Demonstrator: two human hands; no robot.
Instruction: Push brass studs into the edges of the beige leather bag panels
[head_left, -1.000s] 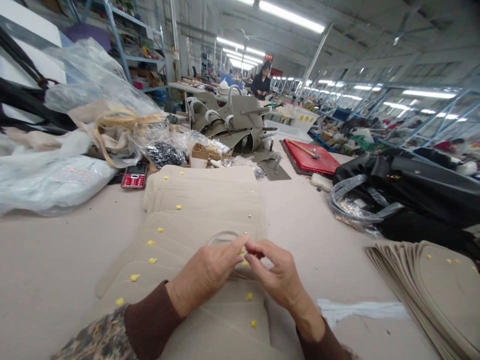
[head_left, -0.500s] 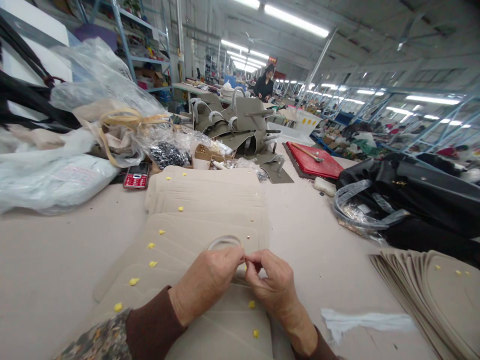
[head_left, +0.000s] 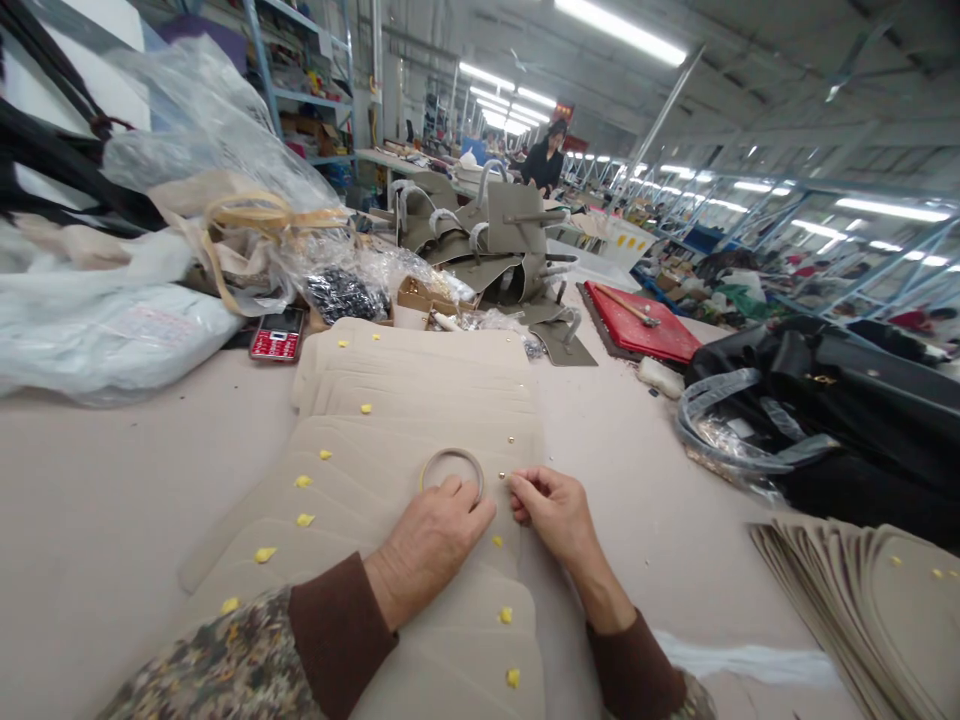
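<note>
My left hand (head_left: 439,545) is closed round the near side of a narrow tape roll (head_left: 452,455), a thin ring standing over the beige panels. Beneath it, beige panels (head_left: 405,432) lie overlapped in a fanned row, with yellow tape bits (head_left: 303,481) along both sides. My right hand (head_left: 551,510) is at the right edge of the row, thumb and forefinger pinched together beside a small metal stud (head_left: 502,476). Whatever is in that pinch is too small to make out.
A red phone (head_left: 277,336) and plastic-wrapped goods (head_left: 112,330) lie left. Behind the panels are grey bag parts (head_left: 480,240); a hammer (head_left: 622,303) rests on a red slab (head_left: 652,335). Right are black bags (head_left: 840,400) and stacked beige panels (head_left: 862,590). A person (head_left: 544,160) stands far back.
My hands were together over the tape roll and have come apart. The right one has moved right and up to the stud, while the left stays at the roll. The view shifted slightly.
</note>
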